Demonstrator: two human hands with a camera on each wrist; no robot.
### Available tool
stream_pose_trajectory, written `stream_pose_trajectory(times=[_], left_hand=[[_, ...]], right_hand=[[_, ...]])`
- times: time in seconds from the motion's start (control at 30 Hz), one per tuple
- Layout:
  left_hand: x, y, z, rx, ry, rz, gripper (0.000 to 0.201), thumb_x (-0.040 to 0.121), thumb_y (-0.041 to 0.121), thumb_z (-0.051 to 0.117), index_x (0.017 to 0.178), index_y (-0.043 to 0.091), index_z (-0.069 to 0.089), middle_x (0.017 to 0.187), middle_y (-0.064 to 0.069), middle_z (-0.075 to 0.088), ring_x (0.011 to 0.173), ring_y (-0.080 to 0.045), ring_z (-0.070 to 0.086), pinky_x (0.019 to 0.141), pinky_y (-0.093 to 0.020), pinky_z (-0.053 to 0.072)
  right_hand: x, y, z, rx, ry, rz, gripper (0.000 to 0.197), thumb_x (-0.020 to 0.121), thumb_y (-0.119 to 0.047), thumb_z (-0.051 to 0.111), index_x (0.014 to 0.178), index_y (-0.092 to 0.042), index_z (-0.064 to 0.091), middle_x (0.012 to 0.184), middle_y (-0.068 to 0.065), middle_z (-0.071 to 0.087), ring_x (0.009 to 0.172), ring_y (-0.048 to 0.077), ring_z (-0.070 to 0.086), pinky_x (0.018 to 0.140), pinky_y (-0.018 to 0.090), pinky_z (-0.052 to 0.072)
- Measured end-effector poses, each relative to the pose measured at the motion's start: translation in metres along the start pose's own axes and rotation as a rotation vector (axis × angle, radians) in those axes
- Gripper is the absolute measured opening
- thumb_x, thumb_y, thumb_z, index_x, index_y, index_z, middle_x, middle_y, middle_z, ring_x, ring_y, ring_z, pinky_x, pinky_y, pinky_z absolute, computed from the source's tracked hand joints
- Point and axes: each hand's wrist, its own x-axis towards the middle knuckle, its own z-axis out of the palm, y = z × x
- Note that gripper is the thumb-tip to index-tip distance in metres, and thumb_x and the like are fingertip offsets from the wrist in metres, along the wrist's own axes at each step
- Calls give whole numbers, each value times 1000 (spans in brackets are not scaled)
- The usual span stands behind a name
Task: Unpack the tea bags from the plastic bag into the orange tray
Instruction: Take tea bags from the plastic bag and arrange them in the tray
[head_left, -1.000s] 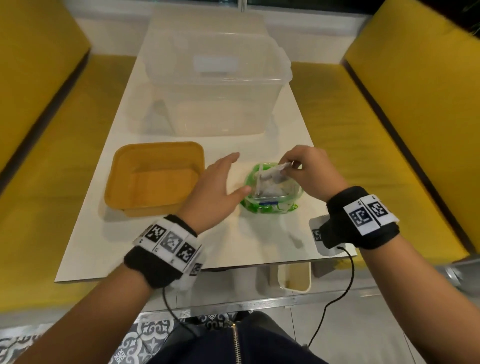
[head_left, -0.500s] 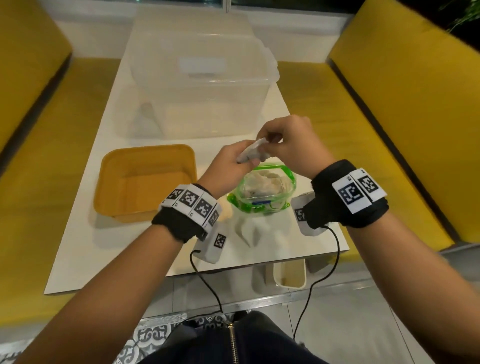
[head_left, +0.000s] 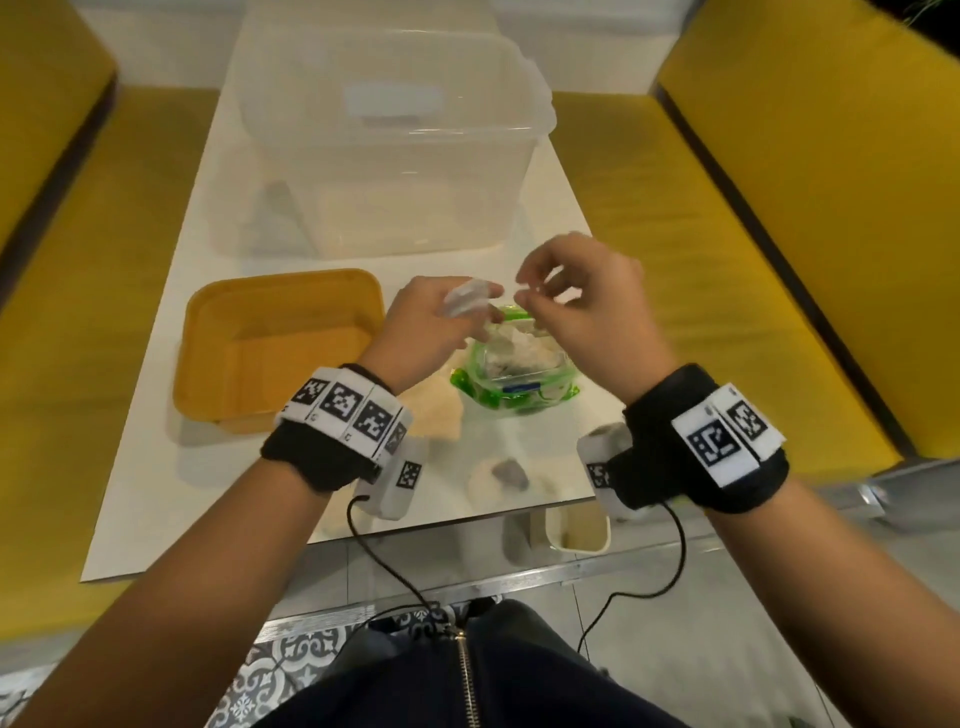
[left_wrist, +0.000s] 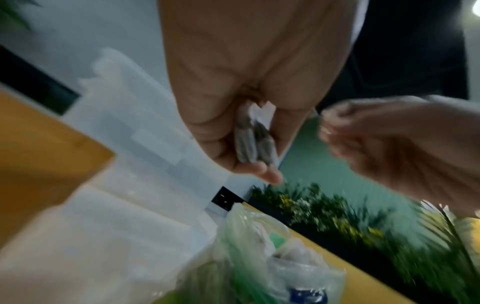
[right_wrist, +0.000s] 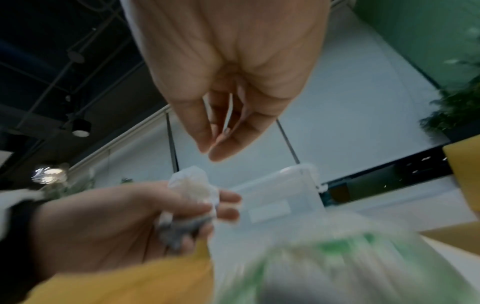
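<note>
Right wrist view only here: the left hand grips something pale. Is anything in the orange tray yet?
Observer: No tea bag shows inside the orange tray in the head view.
Operator: What exactly does that hand hold?
Observer: The left wrist view shows the left hand pinching what look like two dark-filled tea bags side by side.
Operator: And the rest of them?
Observer: The head view shows them in the open plastic bag, which sits on the white table right of the tray.
</note>
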Motion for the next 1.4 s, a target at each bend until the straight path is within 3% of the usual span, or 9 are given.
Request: stream_pose_trajectory(times=[0.1,0.23,0.4,0.6,0.73,0.83,1.07,1.23,1.4], left_hand=[[-16,-12,-20,-128,93,-61,28,90,3,55,107,20,69,94,2,74,78,-3,63,65,-13,46],[-32,-17,-32,-428,71,-169,35,90,-8,45,109,14,66,92,-2,71,88,-10,63,76,-18,52],[-47,-16,-31,-615,80,-239,35,90,-12,44,111,11,60,94,-4,66,84,-14,67,73,-20,55],[-55,-23,-22,-553,172,-278,15,96,21,55,109,14,59,83,2,54,65,-9,51,57,-17,45],[-56,-31,-14,-358,198,-198,42,86,42,66,115,13,55,77,5,50,65,-9,46,59,-21,42],[-56,-24,-7,-322,96,-137,83,59,74,70,116,16,58,81,5,57,69,-7,51,58,-18,42],[-46,-8,-3,-311,-10,-90,15,90,25,60,101,15,65,82,0,64,78,-17,52,61,-19,38],[-44,-12,-10,-356,14,-142,28,102,16,40,118,6,60,92,2,67,78,-2,60,66,-15,44],[-39,-15,-14,-470,29,-166,28,102,13,39,122,7,57,100,-6,69,101,-16,67,87,-26,55]], right_hand=[[-41,8,19,-87,-311,10,8,81,-1,62,80,-9,65,80,4,67,72,20,61,67,32,51],[-83,45,67,-383,-781,21,30,85,-6,59,114,-9,64,110,7,61,99,27,58,82,35,48],[-87,59,81,-562,-748,-64,26,83,-9,57,108,-11,60,107,9,58,100,30,51,77,38,45],[-83,51,69,-424,-650,102,6,85,-14,61,86,-9,61,87,3,58,85,26,55,69,32,43],[-60,11,52,34,-298,237,12,83,-10,68,76,-7,58,72,10,63,68,28,60,64,37,49],[-39,-18,45,287,-125,280,13,81,-3,70,76,-4,58,67,14,58,58,28,58,54,33,49],[-20,-21,39,438,-129,442,9,83,1,68,83,8,62,71,24,66,60,28,65,61,37,57],[-7,16,7,-157,-24,330,11,82,-18,67,73,-13,67,71,4,68,70,22,66,69,39,57],[-6,42,-4,-736,-229,510,30,81,-37,69,77,-9,57,68,4,56,63,25,56,53,27,41]])
